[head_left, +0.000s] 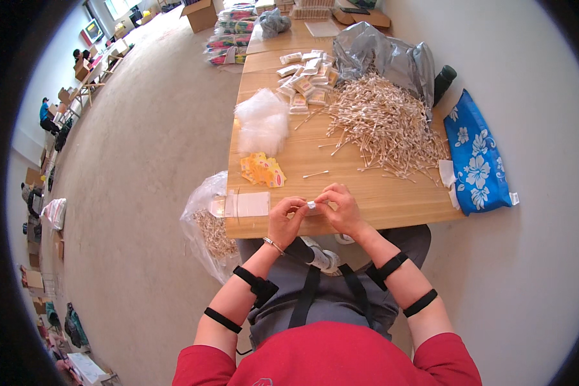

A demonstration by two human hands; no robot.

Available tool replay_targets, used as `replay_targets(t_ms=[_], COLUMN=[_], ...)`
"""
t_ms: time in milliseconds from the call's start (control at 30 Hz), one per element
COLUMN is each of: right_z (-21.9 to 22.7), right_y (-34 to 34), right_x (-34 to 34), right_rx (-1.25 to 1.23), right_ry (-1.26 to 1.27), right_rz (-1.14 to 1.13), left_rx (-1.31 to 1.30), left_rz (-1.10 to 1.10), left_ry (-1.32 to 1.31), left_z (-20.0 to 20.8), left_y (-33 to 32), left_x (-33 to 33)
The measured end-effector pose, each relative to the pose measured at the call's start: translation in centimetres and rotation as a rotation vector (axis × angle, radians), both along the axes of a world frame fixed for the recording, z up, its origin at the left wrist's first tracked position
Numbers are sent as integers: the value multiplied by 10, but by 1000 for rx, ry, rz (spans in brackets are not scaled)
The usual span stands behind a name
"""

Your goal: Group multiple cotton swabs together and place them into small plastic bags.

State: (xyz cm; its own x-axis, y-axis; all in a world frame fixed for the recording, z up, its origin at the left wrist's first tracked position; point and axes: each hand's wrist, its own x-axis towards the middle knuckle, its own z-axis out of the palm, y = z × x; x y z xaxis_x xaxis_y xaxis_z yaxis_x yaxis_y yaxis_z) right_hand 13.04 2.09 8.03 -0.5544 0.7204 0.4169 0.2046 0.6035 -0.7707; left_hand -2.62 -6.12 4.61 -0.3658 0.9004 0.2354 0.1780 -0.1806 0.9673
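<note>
Left hand point(285, 217) and right hand point(343, 211) pinch a whitish piece point(311, 205).

- Red short-sleeved shirt point(331, 354), six o'clock, with a pale outline mark point(262, 382)
- Grey trousers point(333, 305), two black straps point(304, 301) over them
- Silver bracelet point(273, 245), left wrist
- Black armbands point(421, 303), seven and four o'clock

A small, shiny whitish piece point(311, 205) is pinched between my left hand point(285, 217) and right hand point(343, 210), at the table's near edge.
</note>
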Motion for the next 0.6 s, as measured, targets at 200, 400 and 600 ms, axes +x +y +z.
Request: replay_targets(t_ms=[200,400,600], right_z=[1,1,3], right_y=[0,0,5], right_x=[-2,-7,3], right_rx=[25,37,-297], right_ry=[-82,-130,-146], right_rz=[14,47,-64], left_rx=[-67,-60,-209], left_rz=[8,-25,14], left_ry=[182,167,204], left_z=[8,13,11], left_y=[-3,-3,-3], left_x=[4,5,-1])
